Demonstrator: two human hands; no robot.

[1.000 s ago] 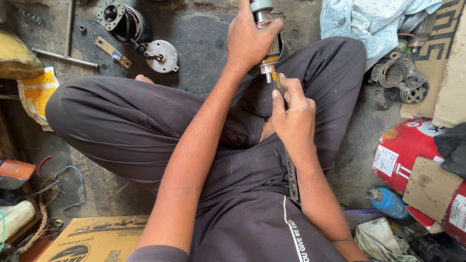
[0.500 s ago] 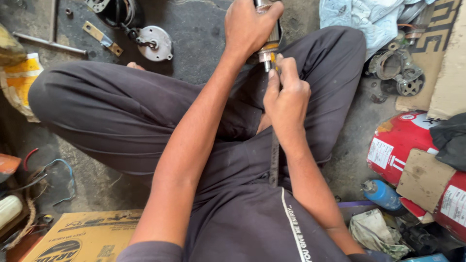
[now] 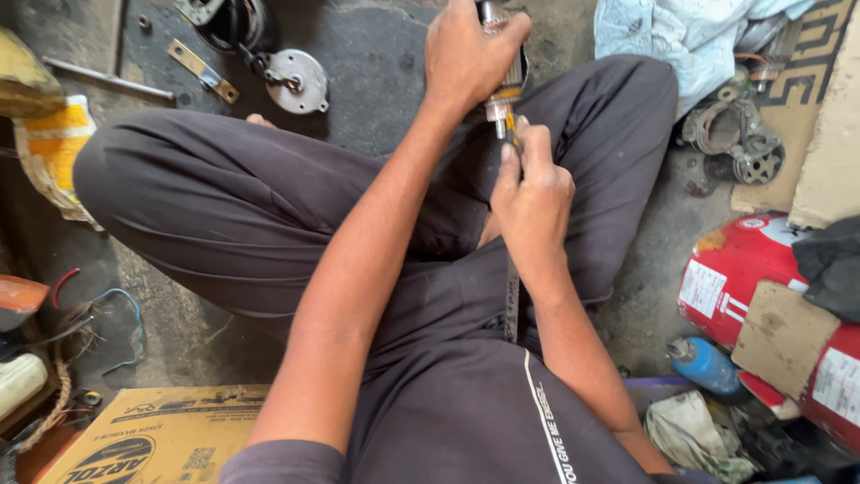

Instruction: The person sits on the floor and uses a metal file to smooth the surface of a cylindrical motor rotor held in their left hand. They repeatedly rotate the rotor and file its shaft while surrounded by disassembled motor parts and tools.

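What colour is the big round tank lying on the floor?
The tank is red with white labels, seen best at the right of the head view.

Around you: rough concrete floor (image 3: 385, 63); dull metal cover (image 3: 300, 79); glossy red cylinder (image 3: 743, 269); matt cardboard box (image 3: 161, 435).

A round metal cover (image 3: 298, 79), red cylinder (image 3: 730, 273), and cardboard box (image 3: 152, 435) lie around.
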